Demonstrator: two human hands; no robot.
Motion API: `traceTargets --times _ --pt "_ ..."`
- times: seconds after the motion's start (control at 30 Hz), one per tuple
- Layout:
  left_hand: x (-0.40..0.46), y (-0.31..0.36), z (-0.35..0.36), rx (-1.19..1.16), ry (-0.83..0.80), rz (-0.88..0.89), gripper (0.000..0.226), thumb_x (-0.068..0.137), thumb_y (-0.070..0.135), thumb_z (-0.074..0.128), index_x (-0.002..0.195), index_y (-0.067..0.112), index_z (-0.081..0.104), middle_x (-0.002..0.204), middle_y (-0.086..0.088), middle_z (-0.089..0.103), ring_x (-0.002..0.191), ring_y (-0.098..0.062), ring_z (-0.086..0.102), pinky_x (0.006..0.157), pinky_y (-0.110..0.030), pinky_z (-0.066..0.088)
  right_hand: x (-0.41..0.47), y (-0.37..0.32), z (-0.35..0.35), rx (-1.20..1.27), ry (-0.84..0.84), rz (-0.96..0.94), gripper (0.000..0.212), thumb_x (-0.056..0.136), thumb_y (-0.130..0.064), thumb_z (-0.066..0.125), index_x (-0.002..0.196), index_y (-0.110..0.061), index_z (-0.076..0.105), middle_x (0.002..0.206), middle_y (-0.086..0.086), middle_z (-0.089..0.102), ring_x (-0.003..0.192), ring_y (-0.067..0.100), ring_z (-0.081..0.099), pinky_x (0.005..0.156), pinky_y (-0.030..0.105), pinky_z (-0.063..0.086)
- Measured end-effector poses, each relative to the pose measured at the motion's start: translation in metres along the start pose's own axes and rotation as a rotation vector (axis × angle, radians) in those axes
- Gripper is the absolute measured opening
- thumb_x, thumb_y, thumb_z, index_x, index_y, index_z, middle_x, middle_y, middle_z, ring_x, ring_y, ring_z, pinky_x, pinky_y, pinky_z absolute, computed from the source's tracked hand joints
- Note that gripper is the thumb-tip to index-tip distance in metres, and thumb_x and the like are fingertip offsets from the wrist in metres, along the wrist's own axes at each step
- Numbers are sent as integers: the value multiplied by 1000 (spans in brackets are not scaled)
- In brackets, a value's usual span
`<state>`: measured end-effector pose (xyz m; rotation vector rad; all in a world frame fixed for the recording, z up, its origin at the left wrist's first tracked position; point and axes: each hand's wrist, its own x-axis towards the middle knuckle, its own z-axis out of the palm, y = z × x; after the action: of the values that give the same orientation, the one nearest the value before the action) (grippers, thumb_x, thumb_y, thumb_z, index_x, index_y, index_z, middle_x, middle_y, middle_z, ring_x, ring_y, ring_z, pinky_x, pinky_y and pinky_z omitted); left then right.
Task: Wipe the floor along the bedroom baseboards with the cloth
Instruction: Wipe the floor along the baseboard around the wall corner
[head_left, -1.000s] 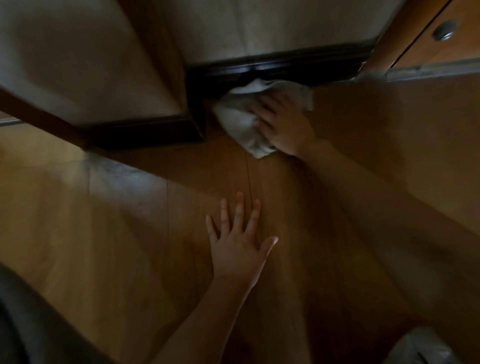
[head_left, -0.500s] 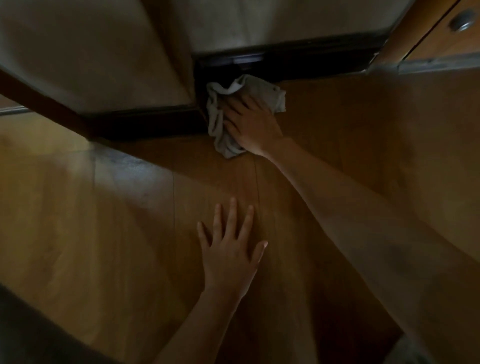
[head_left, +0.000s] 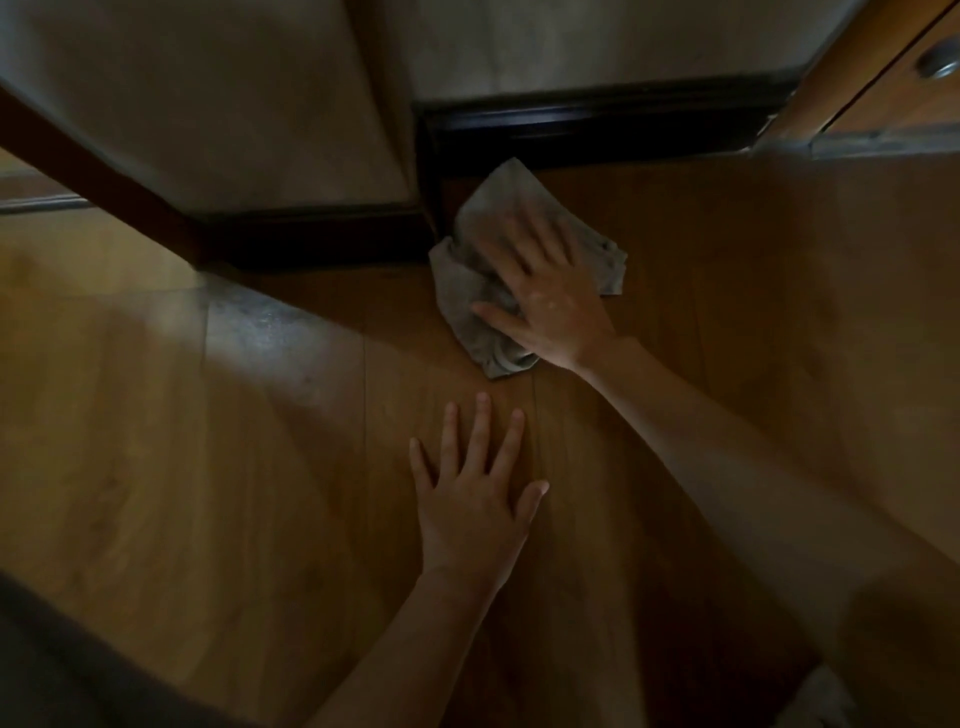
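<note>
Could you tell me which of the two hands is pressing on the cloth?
The right hand lies spread over the grey cloth by the dark baseboard. The left hand lies flat on bare floor.

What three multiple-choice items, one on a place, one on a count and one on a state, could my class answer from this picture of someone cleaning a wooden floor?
1. Where does the cloth lie?
A. On the floor at the foot of the dark baseboard corner
B. Draped over the drawer knob
C. Under the left hand

2. How many hands touch the cloth?
A. None
B. One
C. Two

3. How is the left hand placed?
A. Curled in a fist
B. Pinching the cloth
C. Flat on the floor, fingers spread

Answers: 1 A, the cloth sits on the wooden floor beside the baseboard where the wall steps out. 2 B, only the right hand presses on it. 3 C, its fingers are straight and splayed on bare boards, apart from the cloth.
</note>
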<state>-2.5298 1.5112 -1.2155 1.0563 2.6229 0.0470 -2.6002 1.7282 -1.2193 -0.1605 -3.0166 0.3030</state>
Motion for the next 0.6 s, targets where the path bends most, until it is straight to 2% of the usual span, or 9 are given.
traceTargets --times 0.1,0.17,0.23,0.27,0.37,0.47,0.53,0.6 --pt "0 -1 -2 -6 -6 10 68 89 66 32 150 35 30 160 -2 23 147 -31 18 111 -63 21 12 14 -2 -58 -258 -233 69 96 -63 15 153 -25 16 161 3 16 149 25 9 118 54 9" --pt "-1 -3 -2 -24 -3 17 68 89 65 34 150 36 30 160 -1 21 148 -31 16 111 -63 21 13 31 -8 -146 -308 -348 67 98 -60 14 153 -23 21 160 4 21 147 26 16 116 52 16" --pt "-1 -4 -2 -31 -7 20 68 89 66 33 150 37 27 161 0 19 149 -29 12 112 -63 19 11 46 -14 -245 -277 -364 63 100 -57 17 151 -22 27 157 8 29 142 30 28 111 51 27" --pt "0 -4 -2 -33 -9 20 68 90 66 32 151 37 26 161 0 18 149 -29 11 113 -63 18 7 49 -16 -257 -254 -298 63 100 -56 18 151 -22 28 155 9 31 140 32 32 107 51 31" --pt "0 -4 -1 -33 -5 21 67 90 67 29 151 38 25 162 0 17 149 -28 10 114 -61 12 -5 33 -16 -247 -188 71 63 97 -55 17 150 -21 27 154 11 33 135 35 37 100 52 34" --pt "-1 -5 0 -29 4 28 67 91 66 28 151 37 26 161 0 19 149 -29 13 111 -59 10 -8 3 -15 -242 -196 355 65 97 -56 16 153 -24 16 159 10 18 135 35 30 99 55 34" --pt "0 -5 1 -27 8 26 66 91 66 28 150 37 27 161 0 19 148 -29 14 111 -59 9 -3 -3 -29 -119 -208 426 64 98 -57 21 152 -24 21 160 11 10 136 37 29 99 54 35" --pt "-1 -4 1 -27 13 25 66 91 65 29 150 37 27 161 0 19 148 -30 13 112 -59 8 -2 4 -40 -5 -139 297 64 97 -59 23 151 -24 28 160 12 12 140 37 25 106 54 31"
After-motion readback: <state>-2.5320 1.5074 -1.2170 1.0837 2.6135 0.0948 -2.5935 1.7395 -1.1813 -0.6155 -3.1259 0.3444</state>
